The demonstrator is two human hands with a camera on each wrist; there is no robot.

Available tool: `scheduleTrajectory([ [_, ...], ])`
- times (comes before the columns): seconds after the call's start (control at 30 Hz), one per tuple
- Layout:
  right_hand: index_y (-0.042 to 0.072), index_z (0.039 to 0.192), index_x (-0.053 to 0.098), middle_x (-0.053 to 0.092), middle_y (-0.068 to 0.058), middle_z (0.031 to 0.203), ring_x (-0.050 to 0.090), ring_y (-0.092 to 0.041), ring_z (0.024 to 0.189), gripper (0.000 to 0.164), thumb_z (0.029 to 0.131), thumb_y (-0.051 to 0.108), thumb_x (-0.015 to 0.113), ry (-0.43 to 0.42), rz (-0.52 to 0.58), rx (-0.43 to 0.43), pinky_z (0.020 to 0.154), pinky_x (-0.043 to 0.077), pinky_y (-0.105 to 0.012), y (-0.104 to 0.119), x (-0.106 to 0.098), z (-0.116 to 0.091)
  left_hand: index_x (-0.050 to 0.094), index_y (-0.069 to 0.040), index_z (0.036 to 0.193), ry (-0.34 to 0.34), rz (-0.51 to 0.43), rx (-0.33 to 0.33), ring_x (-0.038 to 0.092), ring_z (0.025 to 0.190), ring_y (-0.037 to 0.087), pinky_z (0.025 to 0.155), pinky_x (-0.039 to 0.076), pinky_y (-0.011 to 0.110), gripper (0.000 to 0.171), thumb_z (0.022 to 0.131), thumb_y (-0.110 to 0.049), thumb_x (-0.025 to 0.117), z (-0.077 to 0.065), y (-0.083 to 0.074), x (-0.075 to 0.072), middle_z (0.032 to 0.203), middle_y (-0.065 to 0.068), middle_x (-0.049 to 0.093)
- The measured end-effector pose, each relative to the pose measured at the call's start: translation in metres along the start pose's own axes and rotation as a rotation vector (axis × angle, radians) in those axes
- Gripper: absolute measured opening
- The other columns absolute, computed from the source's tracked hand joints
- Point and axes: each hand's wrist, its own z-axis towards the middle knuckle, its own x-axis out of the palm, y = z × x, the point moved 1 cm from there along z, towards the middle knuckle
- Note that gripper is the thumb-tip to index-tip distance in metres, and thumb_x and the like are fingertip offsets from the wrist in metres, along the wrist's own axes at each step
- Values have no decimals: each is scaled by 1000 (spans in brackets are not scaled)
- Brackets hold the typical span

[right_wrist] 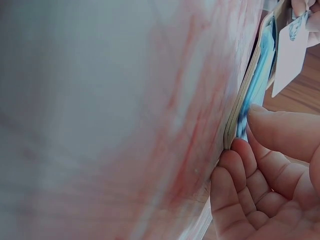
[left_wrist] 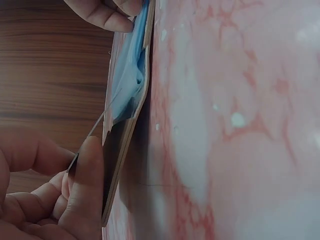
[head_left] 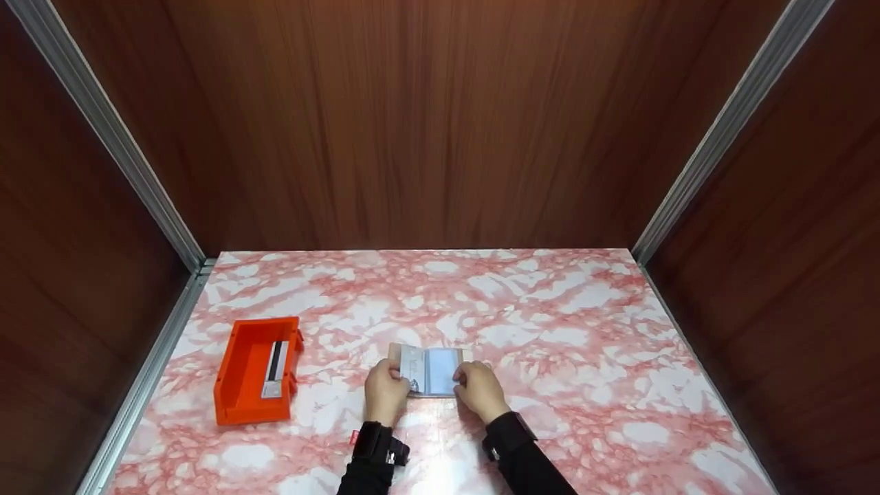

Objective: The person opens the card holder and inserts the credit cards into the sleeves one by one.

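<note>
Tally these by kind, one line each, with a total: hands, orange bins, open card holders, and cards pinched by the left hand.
Left hand and right hand: 2
Orange bin: 1
Open card holder: 1
Pinched card: 1
Total: 5

Black sleeves [head_left: 537, 474], broad black wristbands [head_left: 509, 432], small dark devices [head_left: 399, 452] with silvery glints, bare hands [head_left: 481, 392]

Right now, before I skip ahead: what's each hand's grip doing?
Left hand: holding a pale card, pinched between thumb and fingers.
Right hand: holding the open card holder at its edge.
</note>
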Motion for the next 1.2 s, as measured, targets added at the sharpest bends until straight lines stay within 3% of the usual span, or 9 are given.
scheduleTrajectory([
  [0.4, 6, 83, 65, 58, -1, 75, 55, -22, 74, 20, 70, -3, 77, 8, 1, 20, 70, 48, -37, 0, 0, 1, 67, 6, 101, -3, 5, -35, 54, 70, 22, 68, 47, 38, 35, 67, 11, 59, -1, 0, 5, 73, 5, 56],
  [0.83, 6, 82, 65, 59, -2, 75, 56, -22, 74, 19, 70, -3, 77, 7, 8, 20, 71, 48, -38, 1, 0, 0, 67, 5, 102, 34, -10, -61, 54, 69, 22, 67, 47, 37, 36, 67, 11, 60, 0, 1, 6, 73, 5, 56],
  [1.2, 6, 82, 64, 58, -2, 75, 56, -24, 73, 20, 70, -4, 76, -6, -7, -33, 71, 46, -38, 0, -2, -1, 66, 6, 100, 26, -8, -69, 53, 67, 21, 62, 47, 36, 35, 66, 11, 59, -1, 0, 10, 72, 5, 54],
])
